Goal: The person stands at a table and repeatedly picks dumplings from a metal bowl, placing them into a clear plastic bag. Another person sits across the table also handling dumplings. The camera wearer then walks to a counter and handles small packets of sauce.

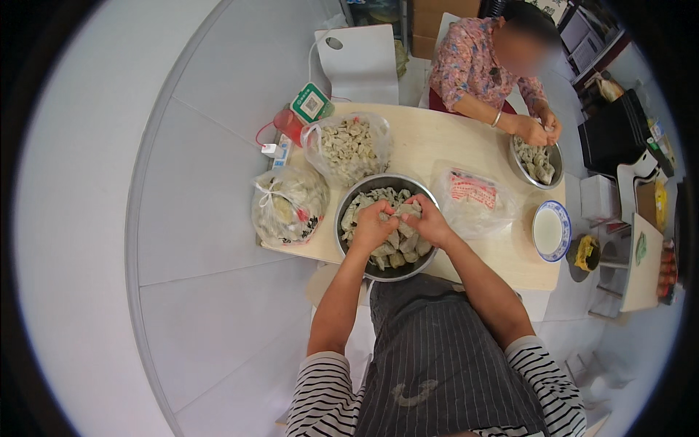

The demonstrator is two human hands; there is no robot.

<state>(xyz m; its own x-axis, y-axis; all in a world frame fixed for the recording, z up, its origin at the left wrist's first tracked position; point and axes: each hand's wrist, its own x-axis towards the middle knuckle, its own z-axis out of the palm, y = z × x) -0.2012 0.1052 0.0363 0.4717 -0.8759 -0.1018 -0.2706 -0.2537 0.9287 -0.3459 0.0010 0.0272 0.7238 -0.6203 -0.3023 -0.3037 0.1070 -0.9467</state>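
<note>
Head view: left hand point(373, 226) and right hand point(431, 221) over steel bowl point(349, 200) of dumplings, fingers closed together on one dumpling point(405, 210) held between them above the pile. Bowl on wooden table point(437, 142); tied bag point(287, 204) left, white dish point(551, 231) right.

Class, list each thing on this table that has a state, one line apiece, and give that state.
Near bowl: full of dumplings, both hands over it.
Left hand: closed on a dumpling.
Right hand: pinching the same dumpling.
Far bowl: part filled.
Open bag: mouth open, full.
Tied bag: knotted shut.
Blue-rimmed bowl: holds white contents.
</note>
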